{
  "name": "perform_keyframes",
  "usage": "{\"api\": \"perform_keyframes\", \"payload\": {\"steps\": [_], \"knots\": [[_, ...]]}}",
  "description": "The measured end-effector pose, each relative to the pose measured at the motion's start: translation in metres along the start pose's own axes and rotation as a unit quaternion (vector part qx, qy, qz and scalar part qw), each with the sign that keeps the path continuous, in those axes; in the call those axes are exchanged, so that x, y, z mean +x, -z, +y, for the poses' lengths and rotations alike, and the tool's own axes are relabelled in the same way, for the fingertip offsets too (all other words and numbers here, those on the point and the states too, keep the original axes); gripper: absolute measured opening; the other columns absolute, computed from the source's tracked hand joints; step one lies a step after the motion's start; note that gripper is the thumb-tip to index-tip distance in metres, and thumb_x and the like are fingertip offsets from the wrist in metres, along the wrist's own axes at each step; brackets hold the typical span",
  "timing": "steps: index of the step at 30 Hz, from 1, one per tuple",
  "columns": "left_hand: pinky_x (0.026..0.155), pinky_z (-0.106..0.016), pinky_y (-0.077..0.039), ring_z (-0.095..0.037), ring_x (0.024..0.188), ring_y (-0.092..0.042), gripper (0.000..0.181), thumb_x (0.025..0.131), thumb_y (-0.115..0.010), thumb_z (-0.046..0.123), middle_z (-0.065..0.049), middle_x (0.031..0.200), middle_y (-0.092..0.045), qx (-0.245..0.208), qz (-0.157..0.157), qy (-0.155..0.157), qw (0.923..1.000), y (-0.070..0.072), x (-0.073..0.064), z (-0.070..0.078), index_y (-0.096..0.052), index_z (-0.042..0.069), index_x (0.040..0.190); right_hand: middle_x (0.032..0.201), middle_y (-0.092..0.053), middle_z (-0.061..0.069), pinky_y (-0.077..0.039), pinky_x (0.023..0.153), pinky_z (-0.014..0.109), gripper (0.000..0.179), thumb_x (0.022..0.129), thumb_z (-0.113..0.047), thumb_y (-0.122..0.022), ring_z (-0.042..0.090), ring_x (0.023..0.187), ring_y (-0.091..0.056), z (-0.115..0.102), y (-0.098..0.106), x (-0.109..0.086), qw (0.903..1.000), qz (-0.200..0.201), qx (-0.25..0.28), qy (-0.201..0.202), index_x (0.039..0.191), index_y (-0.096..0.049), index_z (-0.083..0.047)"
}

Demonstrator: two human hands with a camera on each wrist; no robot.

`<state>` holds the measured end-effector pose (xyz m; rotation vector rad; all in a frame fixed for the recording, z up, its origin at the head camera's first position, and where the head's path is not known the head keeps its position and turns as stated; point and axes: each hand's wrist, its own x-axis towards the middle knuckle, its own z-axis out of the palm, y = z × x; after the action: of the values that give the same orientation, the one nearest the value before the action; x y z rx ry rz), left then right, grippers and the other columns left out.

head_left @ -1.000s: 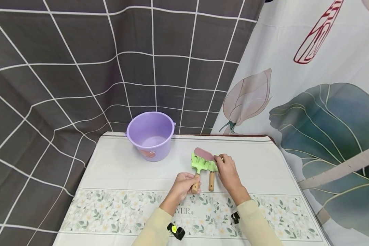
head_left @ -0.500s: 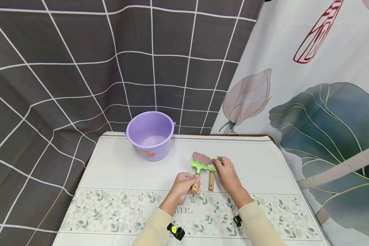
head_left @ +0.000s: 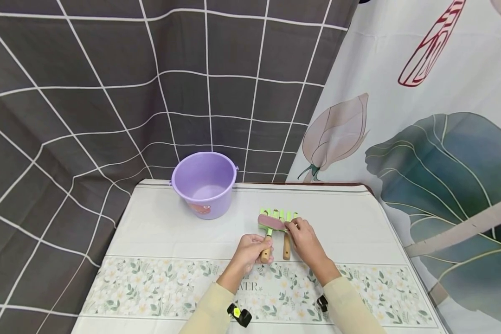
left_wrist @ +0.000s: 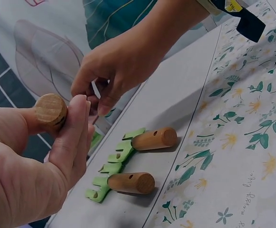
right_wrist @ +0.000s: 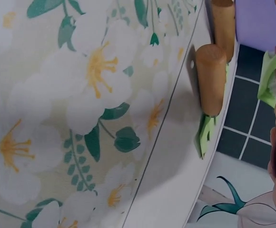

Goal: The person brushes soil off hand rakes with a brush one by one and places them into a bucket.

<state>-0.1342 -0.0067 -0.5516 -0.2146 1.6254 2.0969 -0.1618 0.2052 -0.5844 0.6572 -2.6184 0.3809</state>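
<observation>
My left hand grips the wooden handle of a small green-headed garden tool, raised over the table. My right hand pinches one end of a flat, oblong pink thing with a rounded tip; its kind I cannot tell. The pink piece lies across the green head, covering much of it in the head view. Below, two small green hand rakes with wooden handles rest on the table, heads pointing away; one is largely hidden behind my left hand in the head view.
A purple bucket stands at the back left of the table. White cloth with a flowered band covers the tabletop. Behind hang a dark checked curtain and a white printed one.
My right hand has drawn the pink thing nearer to me, down over the green head, and turned it flatter. My left hand has stayed in place with the garden tool.
</observation>
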Motion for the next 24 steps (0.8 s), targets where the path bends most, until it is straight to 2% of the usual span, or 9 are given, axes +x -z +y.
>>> {"api": "perform_keyframes", "payload": {"steps": [4, 12, 16, 24], "knots": [[0.063, -0.027, -0.064, -0.012, 0.059, -0.070, 0.030, 0.100, -0.066, 0.009, -0.011, 0.088, -0.067, 0.001, -0.001, -0.002, 1.0000, -0.001, 0.000, 0.000, -0.056, -0.015, 0.114, 0.104, -0.061, 0.008, -0.055, 0.076, 0.042, 0.024, 0.093, -0.005, -0.075, 0.025, 0.088, -0.061, 0.002, -0.001, 0.001, 0.9999, 0.011, -0.003, -0.001, 0.116, -0.069, -0.007], [0.065, -0.027, -0.065, -0.013, 0.059, -0.070, 0.030, 0.100, -0.066, 0.009, -0.012, 0.089, -0.066, -0.008, 0.000, -0.003, 1.0000, -0.002, 0.000, 0.000, -0.054, -0.015, 0.115, 0.099, -0.061, 0.011, -0.052, 0.067, 0.041, 0.025, 0.088, -0.002, -0.079, 0.026, 0.079, -0.059, 0.007, -0.001, 0.007, 0.9975, 0.067, -0.006, 0.022, 0.112, -0.070, -0.003], [0.066, -0.028, -0.065, -0.013, 0.060, -0.070, 0.031, 0.101, -0.066, 0.009, -0.013, 0.091, -0.066, -0.008, 0.000, -0.003, 1.0000, -0.001, -0.001, 0.000, -0.055, -0.016, 0.115, 0.100, -0.061, 0.012, -0.054, 0.069, 0.041, 0.025, 0.090, -0.002, -0.078, 0.027, 0.080, -0.059, 0.008, 0.001, 0.011, 0.9980, 0.062, -0.002, 0.014, 0.113, -0.069, -0.002], [0.067, -0.028, -0.065, -0.013, 0.061, -0.070, 0.030, 0.101, -0.065, 0.009, -0.013, 0.091, -0.066, -0.003, -0.001, 0.001, 1.0000, 0.000, -0.002, -0.002, -0.055, -0.015, 0.115, 0.108, -0.061, 0.014, -0.056, 0.084, 0.046, 0.025, 0.096, -0.002, -0.070, 0.031, 0.094, -0.062, 0.010, 0.013, 0.016, 0.9983, 0.030, 0.009, -0.049, 0.121, -0.067, -0.003]]}}
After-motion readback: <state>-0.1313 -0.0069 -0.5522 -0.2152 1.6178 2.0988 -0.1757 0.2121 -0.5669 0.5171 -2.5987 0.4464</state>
